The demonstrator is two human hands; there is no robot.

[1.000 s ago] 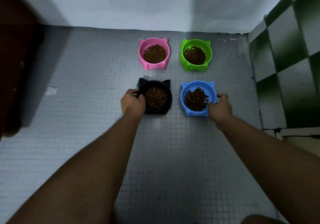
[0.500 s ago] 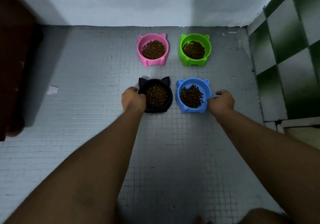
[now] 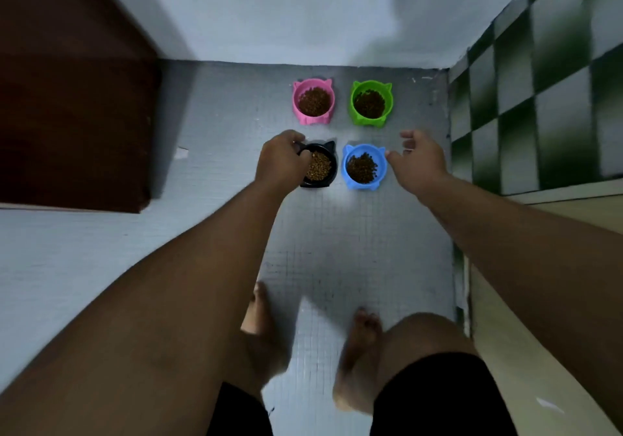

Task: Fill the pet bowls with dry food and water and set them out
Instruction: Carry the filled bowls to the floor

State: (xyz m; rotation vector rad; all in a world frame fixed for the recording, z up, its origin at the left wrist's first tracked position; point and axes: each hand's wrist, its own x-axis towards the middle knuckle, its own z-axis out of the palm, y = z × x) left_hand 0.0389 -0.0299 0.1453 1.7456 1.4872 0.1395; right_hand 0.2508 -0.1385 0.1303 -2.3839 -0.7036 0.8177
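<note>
Several cat-eared bowls of brown dry food stand in a square on the grey tiled floor. The pink bowl [image 3: 313, 119] and the green bowl [image 3: 371, 122] sit in the back row near the wall. In front stand the black bowl [image 3: 332, 176] and the blue bowl [image 3: 349, 179]. My left hand [image 3: 281, 160] grips the black bowl's left rim, fingers curled over the edge. My right hand [image 3: 416, 157] hovers just right of the blue bowl, fingers loose and apart from it.
A dark brown door or cabinet [image 3: 74, 115] stands at the left. A green-and-white checkered wall [image 3: 546, 98] closes the right side, a white wall the back. My bare feet [image 3: 357, 351] and knees are on the floor below the bowls.
My right hand has let go of the blue bowl and lifted off to its right. The view has pulled back and up, showing my legs and feet. My left hand stays on the black bowl.
</note>
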